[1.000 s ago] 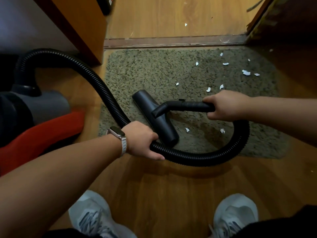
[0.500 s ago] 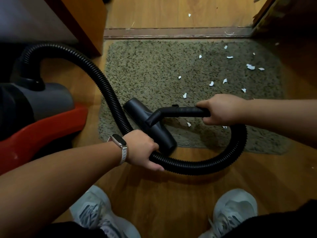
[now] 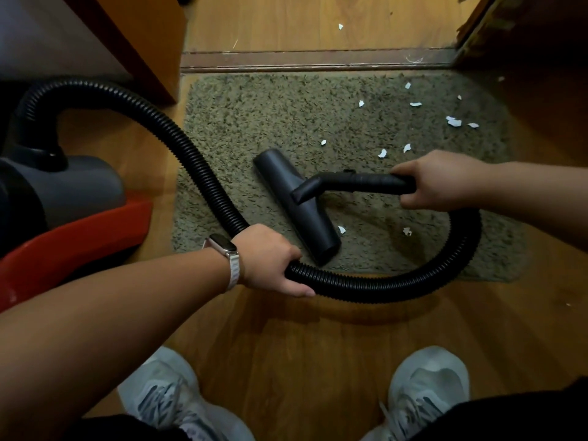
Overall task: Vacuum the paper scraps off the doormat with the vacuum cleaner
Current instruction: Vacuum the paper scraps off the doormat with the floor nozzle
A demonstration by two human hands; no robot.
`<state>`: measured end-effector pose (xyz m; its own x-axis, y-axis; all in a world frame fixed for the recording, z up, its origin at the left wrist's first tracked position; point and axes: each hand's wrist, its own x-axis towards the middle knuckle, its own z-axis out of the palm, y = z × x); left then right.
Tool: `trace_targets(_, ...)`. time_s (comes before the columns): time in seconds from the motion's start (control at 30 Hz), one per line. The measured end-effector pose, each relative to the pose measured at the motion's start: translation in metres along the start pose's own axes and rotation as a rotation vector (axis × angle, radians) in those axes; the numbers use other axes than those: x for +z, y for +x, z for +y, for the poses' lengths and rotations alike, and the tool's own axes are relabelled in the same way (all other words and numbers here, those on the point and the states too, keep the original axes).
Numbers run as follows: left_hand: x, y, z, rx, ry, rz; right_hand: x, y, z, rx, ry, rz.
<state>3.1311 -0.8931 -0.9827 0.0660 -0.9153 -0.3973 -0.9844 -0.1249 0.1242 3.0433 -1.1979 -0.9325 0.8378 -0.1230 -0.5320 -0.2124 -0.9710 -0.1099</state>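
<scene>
On the far left sits the vacuum cleaner (image 3: 73,192), grey on top and red below. The edge of the picture cuts it off, so only part of it shows. A black bendy hose (image 3: 178,135) comes up out of it and runs right and nearer, over the left side of the doormat (image 3: 254,122).

The left hand (image 3: 267,262) holds the hose tight, with its fingers curled round it. The fingertips are hidden under the hose. A watch (image 3: 222,249) with a pale band is on that wrist. Past the hand, the hose makes a big loop along the near edge of the doormat.

In the middle, the black nozzle (image 3: 296,205) lies slanted on the doormat. Its near end is just beside the hose loop. A short black tube (image 3: 356,183) goes from the nozzle to the right hand (image 3: 442,183). That hand is wrapped round the tube's end and hides where the tube meets the hose.

White paper scraps (image 3: 453,121) lie mostly on the far right part of the doormat. Two scraps lie just right of the nozzle's near end. One more lies on the wood floor (image 3: 286,345) past the door sill (image 3: 318,62).

The far right corner is dark and hard to see. Two pale shoes (image 3: 429,386) are cut off at the near edge.
</scene>
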Motion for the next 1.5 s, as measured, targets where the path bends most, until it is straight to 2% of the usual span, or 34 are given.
trace_targets(0.2, -0.011, 0.014, 0.004, 0.057, -0.018, -0.002, 0.009, -0.010, -0.007, -0.161, -0.098, -0.126)
trace_targets(0.43, -0.010, 0.024, 0.017, 0.049, -0.014, 0.042, 0.002, -0.028, 0.022, -0.007, -0.038, -0.137)
trace_targets(0.63, -0.016, 0.035, 0.023, 0.027, 0.004, 0.069, -0.007, -0.044, 0.041, 0.108, -0.019, -0.079)
trace_targets(1.1, -0.015, 0.041, 0.018, 0.058, -0.047, 0.185, 0.008, -0.045, 0.047, 0.011, -0.009, -0.080)
trace_targets(1.37, -0.016, 0.044, 0.019, 0.046, -0.032, 0.174, 0.004, -0.048, 0.066, 0.172, 0.074, -0.035)
trace_targets(1.5, -0.017, 0.045, 0.019, 0.048, -0.034, 0.203, 0.002, -0.048, 0.066, 0.159, 0.074, -0.044)
